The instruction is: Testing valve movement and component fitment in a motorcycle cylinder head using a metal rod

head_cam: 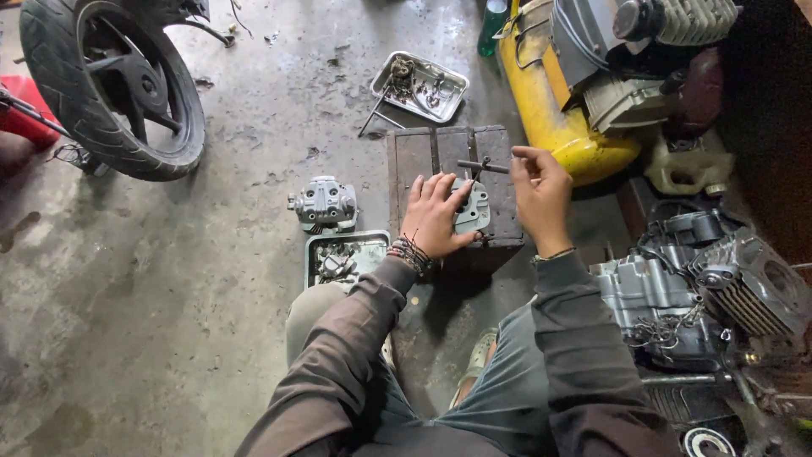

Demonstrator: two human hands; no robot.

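My left hand (434,214) presses flat on a small grey metal engine part (474,206) that rests on a dark wooden block (423,154). My right hand (541,193) grips the dark T-shaped handle of a tool (482,166) standing upright on that part. Both arms wear dark sleeves, and the left wrist has thread bracelets.
A grey engine cover (325,204) lies on the concrete floor, left of the block, with a metal tray (365,250) of small parts below it. A second tray (419,86) sits farther back. A motorcycle wheel (118,85) stands top left, a yellow compressor tank (558,118) top right, engine blocks (702,288) right.
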